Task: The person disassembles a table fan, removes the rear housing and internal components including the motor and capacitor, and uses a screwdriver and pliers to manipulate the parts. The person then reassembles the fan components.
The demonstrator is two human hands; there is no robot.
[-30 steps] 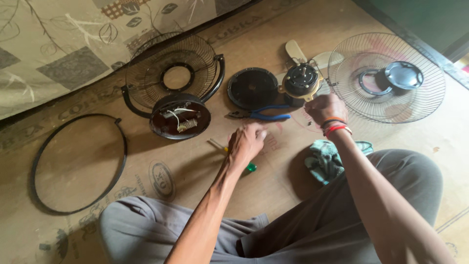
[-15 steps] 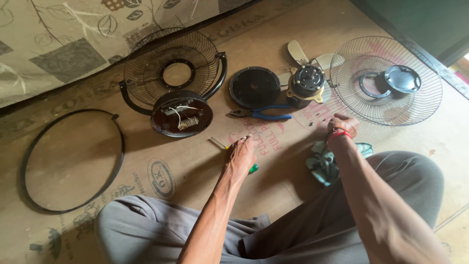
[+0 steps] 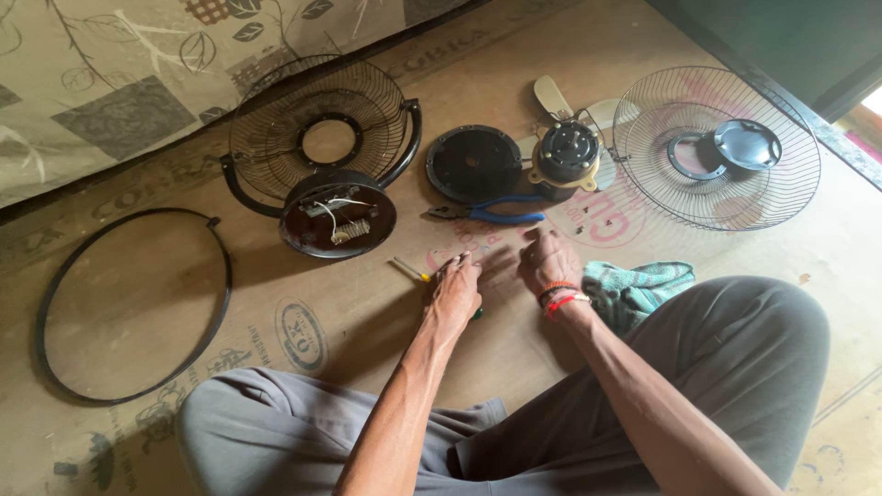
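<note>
Cardboard floor | right hand moved nearer left hand | both open, flat, empty

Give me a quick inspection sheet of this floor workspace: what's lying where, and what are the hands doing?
Surface: brown cardboard sheet on the floor.
Job's things: screwdriver under the left hand; fan motor; blue-handled pliers.
Clutter: two wire grilles, black ring, round cover, teal cloth.
Hands: left hand on the screwdriver; right hand flat on the cardboard.
Cables: thin wires in the open base.
Surroundings: patterned fabric behind.
</note>
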